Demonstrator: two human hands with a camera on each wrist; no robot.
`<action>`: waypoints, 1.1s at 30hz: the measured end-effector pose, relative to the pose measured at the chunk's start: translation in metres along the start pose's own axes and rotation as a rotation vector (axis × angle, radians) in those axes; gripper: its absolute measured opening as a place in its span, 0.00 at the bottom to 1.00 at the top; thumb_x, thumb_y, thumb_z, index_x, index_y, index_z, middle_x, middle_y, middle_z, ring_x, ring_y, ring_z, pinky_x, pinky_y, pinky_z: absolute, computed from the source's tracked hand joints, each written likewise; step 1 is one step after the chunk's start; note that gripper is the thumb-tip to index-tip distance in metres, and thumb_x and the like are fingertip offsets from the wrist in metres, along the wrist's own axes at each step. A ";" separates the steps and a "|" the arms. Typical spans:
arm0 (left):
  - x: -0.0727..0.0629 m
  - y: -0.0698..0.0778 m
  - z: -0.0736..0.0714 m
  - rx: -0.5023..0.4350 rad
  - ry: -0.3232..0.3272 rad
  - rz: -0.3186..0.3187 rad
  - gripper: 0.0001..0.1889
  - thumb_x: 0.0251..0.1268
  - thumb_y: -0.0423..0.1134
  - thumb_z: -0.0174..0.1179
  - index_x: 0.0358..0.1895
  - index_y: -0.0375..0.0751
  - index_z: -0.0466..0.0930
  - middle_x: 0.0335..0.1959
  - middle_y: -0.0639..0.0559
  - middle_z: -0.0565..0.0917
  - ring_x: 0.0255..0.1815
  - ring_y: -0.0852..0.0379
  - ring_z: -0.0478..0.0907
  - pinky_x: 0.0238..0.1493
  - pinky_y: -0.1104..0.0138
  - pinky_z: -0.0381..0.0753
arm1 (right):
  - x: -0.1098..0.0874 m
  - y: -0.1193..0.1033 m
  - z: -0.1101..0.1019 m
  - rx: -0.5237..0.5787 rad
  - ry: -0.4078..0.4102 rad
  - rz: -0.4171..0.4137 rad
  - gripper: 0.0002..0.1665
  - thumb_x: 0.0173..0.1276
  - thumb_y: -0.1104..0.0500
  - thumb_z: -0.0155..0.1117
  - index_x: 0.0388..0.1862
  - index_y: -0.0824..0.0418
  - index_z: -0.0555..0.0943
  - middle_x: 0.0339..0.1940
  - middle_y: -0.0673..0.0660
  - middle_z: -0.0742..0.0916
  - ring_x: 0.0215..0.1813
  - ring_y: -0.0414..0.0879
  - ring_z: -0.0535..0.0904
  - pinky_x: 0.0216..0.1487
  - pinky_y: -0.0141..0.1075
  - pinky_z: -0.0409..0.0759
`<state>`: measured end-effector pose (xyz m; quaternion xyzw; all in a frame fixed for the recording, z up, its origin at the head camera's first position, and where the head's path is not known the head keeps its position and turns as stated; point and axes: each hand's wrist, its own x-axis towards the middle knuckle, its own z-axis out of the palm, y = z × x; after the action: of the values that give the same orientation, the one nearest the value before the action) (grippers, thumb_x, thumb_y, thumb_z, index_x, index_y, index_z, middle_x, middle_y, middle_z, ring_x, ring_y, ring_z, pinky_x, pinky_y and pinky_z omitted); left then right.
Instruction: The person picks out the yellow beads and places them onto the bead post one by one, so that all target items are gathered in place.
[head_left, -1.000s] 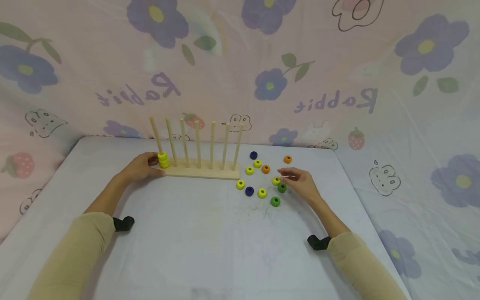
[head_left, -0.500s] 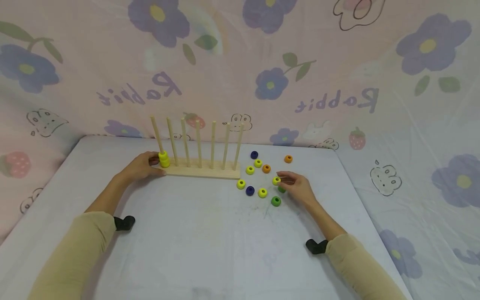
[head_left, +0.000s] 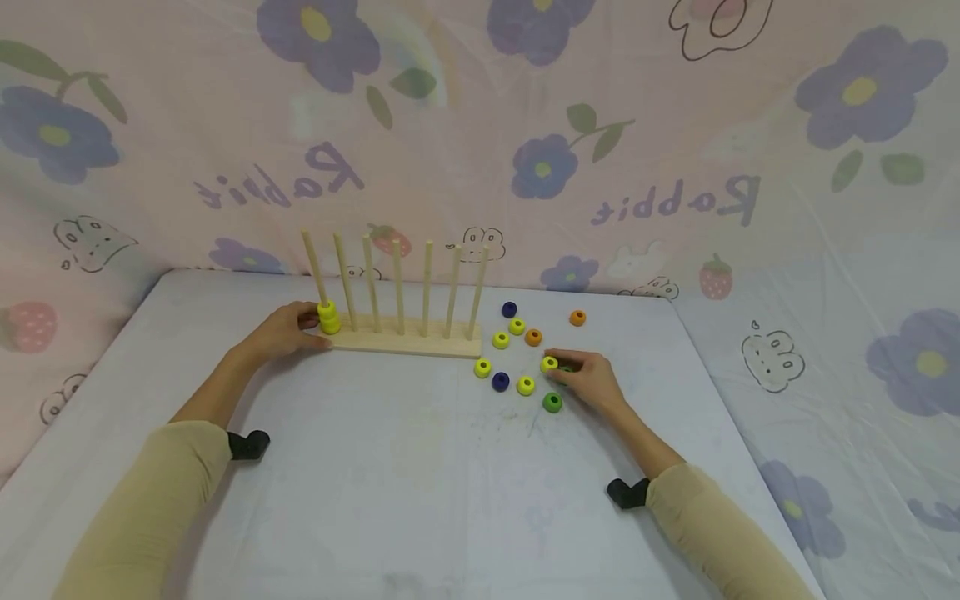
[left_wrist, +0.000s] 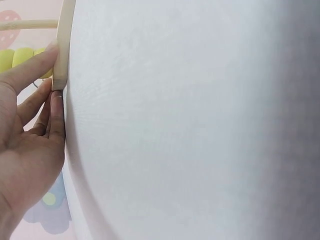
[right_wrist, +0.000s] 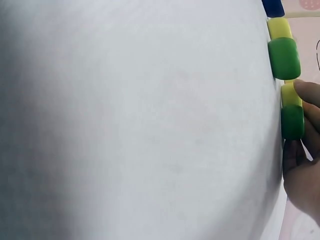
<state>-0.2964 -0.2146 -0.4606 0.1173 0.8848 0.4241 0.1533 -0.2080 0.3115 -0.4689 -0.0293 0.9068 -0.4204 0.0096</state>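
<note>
A wooden peg stand [head_left: 405,345] with a row of upright pegs stands at the back left of the table. Stacked yellow beads [head_left: 328,318] sit on its leftmost peg. My left hand [head_left: 279,335] grips that end of the base, and the left wrist view shows the thumb against the base [left_wrist: 62,50]. Among the loose beads, my right hand [head_left: 592,382] pinches a yellow bead [head_left: 549,364] between thumb and fingers. Just behind that bead, a green bead [head_left: 565,374] is mostly covered by the hand; the right wrist view shows this green bead [right_wrist: 293,123] beside the fingers.
Several loose beads lie right of the stand: another green bead [head_left: 552,402], a dark blue bead [head_left: 501,382], a yellow bead [head_left: 526,386] and an orange bead [head_left: 577,317]. A patterned cloth [head_left: 450,125] hangs behind the white table [head_left: 375,483].
My right hand has come slightly left and down, and its fingers have closed on the yellow bead, which has shifted a little left. The left hand stays at the stand.
</note>
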 end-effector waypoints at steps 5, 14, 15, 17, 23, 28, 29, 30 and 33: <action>-0.001 0.000 0.000 -0.007 -0.001 0.004 0.46 0.59 0.38 0.72 0.74 0.22 0.53 0.70 0.26 0.63 0.70 0.33 0.64 0.73 0.47 0.62 | 0.003 0.000 0.000 -0.003 0.005 0.000 0.23 0.63 0.55 0.74 0.57 0.57 0.85 0.54 0.55 0.87 0.61 0.52 0.80 0.64 0.48 0.76; -0.002 0.003 0.000 -0.003 -0.002 -0.005 0.47 0.60 0.37 0.71 0.74 0.21 0.51 0.71 0.25 0.62 0.70 0.33 0.63 0.73 0.47 0.62 | 0.008 -0.003 -0.004 -0.029 -0.010 0.025 0.20 0.63 0.53 0.74 0.54 0.54 0.87 0.51 0.53 0.89 0.59 0.50 0.81 0.63 0.47 0.77; -0.002 0.002 0.000 -0.003 -0.002 -0.008 0.47 0.60 0.37 0.71 0.74 0.21 0.51 0.71 0.25 0.62 0.70 0.32 0.63 0.73 0.47 0.62 | 0.008 -0.003 -0.004 -0.028 -0.011 0.023 0.20 0.63 0.53 0.74 0.54 0.54 0.87 0.51 0.53 0.89 0.58 0.50 0.81 0.61 0.46 0.78; -0.001 0.002 0.000 0.001 -0.002 -0.012 0.47 0.60 0.37 0.71 0.74 0.22 0.51 0.71 0.25 0.62 0.70 0.32 0.63 0.73 0.47 0.62 | 0.008 -0.002 -0.004 -0.024 -0.011 0.023 0.20 0.63 0.53 0.74 0.53 0.54 0.87 0.50 0.53 0.89 0.56 0.50 0.82 0.60 0.46 0.78; -0.001 0.001 0.001 0.007 -0.003 -0.022 0.47 0.60 0.38 0.72 0.74 0.21 0.51 0.71 0.25 0.62 0.70 0.33 0.63 0.73 0.47 0.62 | 0.010 -0.004 -0.007 0.002 -0.021 0.004 0.21 0.64 0.55 0.73 0.55 0.55 0.86 0.53 0.54 0.88 0.57 0.49 0.82 0.60 0.46 0.79; -0.003 0.002 0.001 0.012 0.001 -0.020 0.47 0.60 0.39 0.71 0.74 0.21 0.51 0.71 0.25 0.62 0.70 0.32 0.63 0.73 0.46 0.62 | 0.014 -0.008 -0.010 0.011 -0.024 -0.031 0.20 0.65 0.57 0.72 0.56 0.56 0.85 0.53 0.55 0.87 0.54 0.48 0.83 0.55 0.44 0.83; -0.003 0.002 0.001 0.013 0.002 -0.020 0.47 0.60 0.39 0.71 0.74 0.22 0.51 0.71 0.25 0.62 0.70 0.32 0.63 0.73 0.46 0.62 | 0.015 -0.009 -0.011 0.011 -0.021 -0.036 0.20 0.65 0.57 0.72 0.56 0.57 0.85 0.53 0.55 0.87 0.53 0.48 0.83 0.55 0.44 0.83; -0.003 0.002 0.000 0.012 0.003 -0.020 0.47 0.61 0.39 0.71 0.74 0.22 0.51 0.71 0.26 0.62 0.70 0.33 0.63 0.73 0.46 0.62 | 0.015 -0.010 -0.012 0.011 -0.018 -0.044 0.20 0.65 0.57 0.72 0.56 0.57 0.85 0.53 0.56 0.88 0.53 0.49 0.83 0.55 0.44 0.83; -0.003 0.002 0.000 0.016 0.002 -0.015 0.47 0.60 0.39 0.71 0.74 0.21 0.51 0.70 0.25 0.62 0.70 0.32 0.63 0.72 0.46 0.62 | 0.016 -0.013 -0.013 0.026 -0.016 -0.055 0.19 0.65 0.56 0.72 0.55 0.57 0.85 0.52 0.56 0.88 0.52 0.49 0.83 0.54 0.43 0.83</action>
<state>-0.2933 -0.2143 -0.4584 0.1113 0.8893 0.4158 0.1546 -0.2236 0.3124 -0.4505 -0.0573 0.9001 -0.4318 0.0057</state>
